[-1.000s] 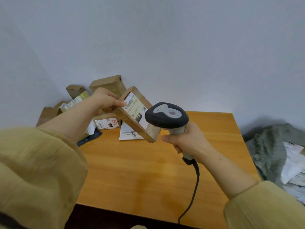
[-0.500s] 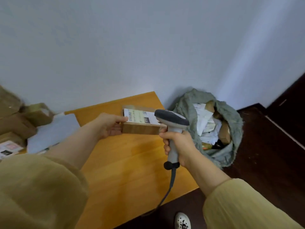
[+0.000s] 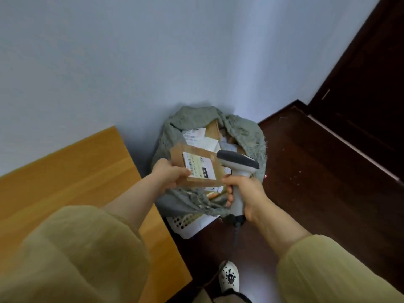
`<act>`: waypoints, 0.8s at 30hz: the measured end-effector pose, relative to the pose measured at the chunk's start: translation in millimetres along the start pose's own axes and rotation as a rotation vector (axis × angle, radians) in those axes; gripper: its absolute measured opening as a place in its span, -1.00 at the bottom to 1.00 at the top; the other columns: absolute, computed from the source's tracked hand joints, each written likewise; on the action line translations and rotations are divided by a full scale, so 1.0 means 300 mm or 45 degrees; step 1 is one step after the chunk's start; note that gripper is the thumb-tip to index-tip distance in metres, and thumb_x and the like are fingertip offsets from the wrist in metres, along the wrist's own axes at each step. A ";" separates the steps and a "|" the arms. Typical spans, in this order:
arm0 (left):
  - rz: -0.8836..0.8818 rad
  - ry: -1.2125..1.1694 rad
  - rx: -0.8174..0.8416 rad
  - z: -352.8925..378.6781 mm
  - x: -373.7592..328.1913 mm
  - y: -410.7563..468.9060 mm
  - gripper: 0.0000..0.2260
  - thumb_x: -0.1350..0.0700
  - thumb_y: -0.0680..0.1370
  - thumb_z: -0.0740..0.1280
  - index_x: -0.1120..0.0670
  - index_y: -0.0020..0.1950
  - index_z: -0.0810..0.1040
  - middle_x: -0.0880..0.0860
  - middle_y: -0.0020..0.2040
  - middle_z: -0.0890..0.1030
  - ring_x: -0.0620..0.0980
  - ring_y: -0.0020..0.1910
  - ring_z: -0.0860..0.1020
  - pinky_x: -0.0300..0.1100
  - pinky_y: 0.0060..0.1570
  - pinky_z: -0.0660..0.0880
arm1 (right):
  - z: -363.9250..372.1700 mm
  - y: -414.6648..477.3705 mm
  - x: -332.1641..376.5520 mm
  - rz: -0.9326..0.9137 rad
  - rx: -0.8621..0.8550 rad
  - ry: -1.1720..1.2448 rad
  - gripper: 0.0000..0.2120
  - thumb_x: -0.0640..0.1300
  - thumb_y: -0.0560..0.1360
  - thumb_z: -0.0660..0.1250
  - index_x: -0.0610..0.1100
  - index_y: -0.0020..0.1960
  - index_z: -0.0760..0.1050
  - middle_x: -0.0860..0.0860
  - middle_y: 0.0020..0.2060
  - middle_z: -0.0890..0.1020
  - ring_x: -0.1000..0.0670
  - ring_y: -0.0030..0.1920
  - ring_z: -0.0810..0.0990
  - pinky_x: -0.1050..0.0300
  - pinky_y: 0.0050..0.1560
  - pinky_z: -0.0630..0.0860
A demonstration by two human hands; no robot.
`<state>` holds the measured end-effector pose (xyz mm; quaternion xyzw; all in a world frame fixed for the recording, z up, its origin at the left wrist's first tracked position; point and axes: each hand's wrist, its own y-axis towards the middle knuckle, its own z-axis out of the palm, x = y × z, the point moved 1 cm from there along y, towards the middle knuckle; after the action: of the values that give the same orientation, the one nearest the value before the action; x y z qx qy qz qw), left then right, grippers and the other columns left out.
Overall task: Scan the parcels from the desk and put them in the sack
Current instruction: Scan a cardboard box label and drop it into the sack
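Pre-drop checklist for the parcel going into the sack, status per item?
1. Left hand grips parcel: ok, thumb and fingers pinch its left edge.
2. Parcel over the sack mouth: ok, it hangs past the desk edge, in front of the opening.
3. Sack open: ok, other parcels show inside.
4. Scanner secure in right hand: ok.
5. Scanner clear of drop path: cannot tell, its head sits at the parcel's right edge.
6. Scan registered: cannot tell.
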<state>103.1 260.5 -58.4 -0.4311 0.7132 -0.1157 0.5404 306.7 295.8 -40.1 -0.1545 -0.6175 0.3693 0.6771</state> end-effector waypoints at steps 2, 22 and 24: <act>0.067 0.182 0.025 0.101 -0.048 0.060 -0.73 0.14 0.37 0.53 0.10 0.03 0.62 0.04 -0.04 0.68 0.01 -0.10 0.67 -0.04 0.01 0.61 | -0.066 0.051 0.029 0.033 -0.037 0.038 -0.86 -0.34 0.45 0.35 -0.25 -0.24 0.41 -0.09 -0.56 0.37 -0.01 -0.62 0.28 0.20 -0.53 0.32; -0.120 0.048 -0.173 0.654 -0.175 0.661 -0.17 0.11 0.35 0.55 0.16 0.42 0.07 0.18 0.36 0.37 0.22 0.31 0.40 0.02 0.27 0.38 | -0.265 0.405 -0.017 0.188 -0.322 0.181 -0.93 -0.37 0.44 0.36 -0.28 -0.19 0.48 -0.10 -0.54 0.39 -0.04 -0.57 0.29 0.13 -0.47 0.31; -0.174 0.037 -0.149 0.670 -0.172 0.670 -0.18 0.14 0.40 0.51 0.18 0.45 0.03 0.21 0.38 0.35 0.24 0.33 0.37 0.05 0.29 0.36 | -0.269 0.414 -0.022 0.191 -0.313 0.168 -0.93 -0.37 0.45 0.36 -0.27 -0.18 0.48 -0.10 -0.54 0.39 -0.03 -0.57 0.30 0.14 -0.48 0.32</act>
<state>181.9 480.2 -228.8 -0.5079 0.6955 -0.1169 0.4947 345.0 395.5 -142.9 -0.3059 -0.5989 0.3294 0.6628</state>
